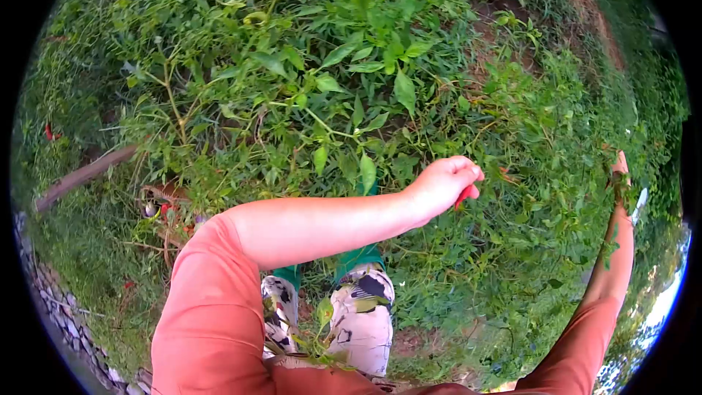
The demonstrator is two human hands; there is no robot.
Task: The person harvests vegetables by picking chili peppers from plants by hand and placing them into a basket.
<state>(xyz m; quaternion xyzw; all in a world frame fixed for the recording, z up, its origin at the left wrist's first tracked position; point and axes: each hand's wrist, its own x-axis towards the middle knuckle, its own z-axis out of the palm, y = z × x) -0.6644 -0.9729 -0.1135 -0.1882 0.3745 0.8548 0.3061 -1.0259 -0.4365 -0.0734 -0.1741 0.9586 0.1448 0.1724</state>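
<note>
My left hand (450,181) is above the green plants right of centre, its fingers curled round a red pepper (463,196) that shows below them. My right hand (620,167) reaches into foliage at the far right; leaves cover most of it, and its fingers are too hidden to read. Leafy pepper plants (365,88) spread ahead of me. Near the left hand, a few orange-red peppers (506,175) show low among the leaves.
A wooden stick (88,177) lies at the left. Beside it, a container (167,192) with red items is partly hidden by plants. My shoes (363,314) stand in the grass below. Stones (69,322) line the lower left edge.
</note>
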